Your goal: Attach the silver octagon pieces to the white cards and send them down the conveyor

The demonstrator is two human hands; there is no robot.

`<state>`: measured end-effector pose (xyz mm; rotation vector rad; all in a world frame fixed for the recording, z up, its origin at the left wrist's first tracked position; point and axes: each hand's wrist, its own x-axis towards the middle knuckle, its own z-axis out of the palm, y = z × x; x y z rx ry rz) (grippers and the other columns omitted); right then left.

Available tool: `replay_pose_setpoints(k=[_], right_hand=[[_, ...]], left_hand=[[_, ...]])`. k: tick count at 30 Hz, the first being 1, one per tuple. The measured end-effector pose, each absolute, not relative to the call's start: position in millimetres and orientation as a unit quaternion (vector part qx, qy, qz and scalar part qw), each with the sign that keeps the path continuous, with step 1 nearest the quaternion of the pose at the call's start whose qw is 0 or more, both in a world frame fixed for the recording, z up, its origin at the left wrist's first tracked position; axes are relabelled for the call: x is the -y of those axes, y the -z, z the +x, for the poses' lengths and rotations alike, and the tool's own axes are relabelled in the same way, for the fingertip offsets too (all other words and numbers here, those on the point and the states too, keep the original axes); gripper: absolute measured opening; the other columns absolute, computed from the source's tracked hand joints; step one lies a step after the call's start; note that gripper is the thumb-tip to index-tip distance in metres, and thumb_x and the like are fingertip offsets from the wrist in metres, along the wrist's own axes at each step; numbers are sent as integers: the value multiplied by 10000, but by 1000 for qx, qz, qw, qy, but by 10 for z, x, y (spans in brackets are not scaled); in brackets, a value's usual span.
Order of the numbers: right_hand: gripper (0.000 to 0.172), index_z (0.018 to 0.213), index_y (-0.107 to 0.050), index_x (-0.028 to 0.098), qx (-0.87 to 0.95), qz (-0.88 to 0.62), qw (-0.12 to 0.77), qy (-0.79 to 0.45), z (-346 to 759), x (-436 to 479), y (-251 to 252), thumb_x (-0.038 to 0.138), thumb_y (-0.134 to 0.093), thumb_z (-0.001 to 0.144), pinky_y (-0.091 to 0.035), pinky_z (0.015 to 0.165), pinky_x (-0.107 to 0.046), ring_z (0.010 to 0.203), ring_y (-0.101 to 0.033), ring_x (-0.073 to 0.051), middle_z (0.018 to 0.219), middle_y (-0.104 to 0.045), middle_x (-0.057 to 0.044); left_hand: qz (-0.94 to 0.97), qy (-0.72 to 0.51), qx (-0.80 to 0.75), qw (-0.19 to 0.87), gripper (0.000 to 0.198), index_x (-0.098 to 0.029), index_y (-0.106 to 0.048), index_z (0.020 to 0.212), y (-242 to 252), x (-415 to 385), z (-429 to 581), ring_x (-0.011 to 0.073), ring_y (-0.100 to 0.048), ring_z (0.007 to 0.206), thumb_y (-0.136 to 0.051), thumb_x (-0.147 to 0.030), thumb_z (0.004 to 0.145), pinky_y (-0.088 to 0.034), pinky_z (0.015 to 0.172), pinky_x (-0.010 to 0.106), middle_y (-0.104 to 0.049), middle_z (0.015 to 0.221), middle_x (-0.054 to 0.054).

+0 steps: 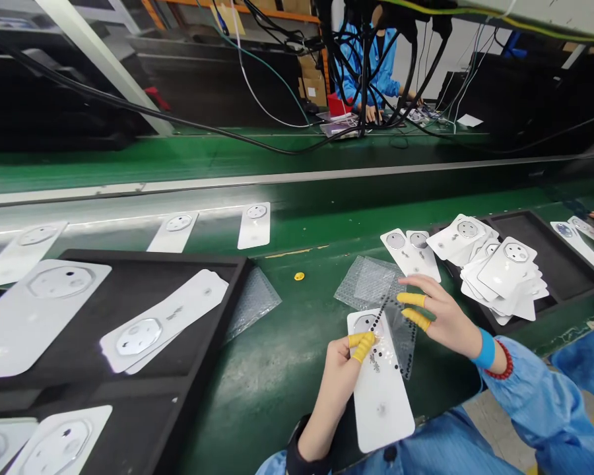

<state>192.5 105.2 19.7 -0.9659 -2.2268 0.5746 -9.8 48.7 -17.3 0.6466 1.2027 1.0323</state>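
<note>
My left hand (347, 364), with yellow finger cots on thumb and forefinger, pinches the edge of a clear sheet with small black dots (406, 340). The sheet is partly curled and lies over the right side of a white flat panel (383, 412) with a round printed area at its top. The panel rests at the table's front edge, near my lap. To the right of the sheet, my right hand (445, 316) has its fingers spread, two of them in yellow cots, and I see nothing held in it.
Clear bubble bags (369, 280) lie behind the panel, and a yellow finger cot (299, 276) sits on the green table. Black trays with white panels stand left (212, 369) and right (569, 251). Cables (363, 66) hang ahead. Other people work across the table and at right.
</note>
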Motion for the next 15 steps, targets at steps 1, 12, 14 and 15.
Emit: replay_pose_setpoints(k=[1,12,14,15], right_hand=[[164,1069,-661,222,831,-378,336,-232,1838,-1013,-157,200,-581,928,-545,925,-422,1041,-633,-221,1111,-651,-102],[219,902,-632,135,872,-346,260,-228,1314,-743,360,123,-423,965,-568,717,-326,834,-646,-211,954,-668,-128],[136,897,-624,132,889,-347,240,-178,1259,-718,327,137,-495,941,-559,652,-278,747,-644,-185,891,-695,-95],[86,873,-619,134,897,-350,226,-150,1219,-721,316,160,-550,918,-547,603,-252,691,-636,-169,833,-700,-67]], left_hand=[[265,-463,-531,658,292,-133,-764,623,202,-481,-88,156,-560,560,-823,-417,588,-425,538,242,-695,588,46],[91,-484,-541,682,239,-135,-708,682,395,-476,-146,233,-679,657,-802,-285,522,-532,633,321,-685,614,51],[119,-460,-532,701,264,-141,-705,652,428,-486,-186,265,-677,620,-814,-323,495,-533,609,363,-666,571,55],[140,-445,-529,709,263,-153,-690,612,467,-527,-175,285,-673,595,-816,-334,469,-531,595,393,-654,543,59]])
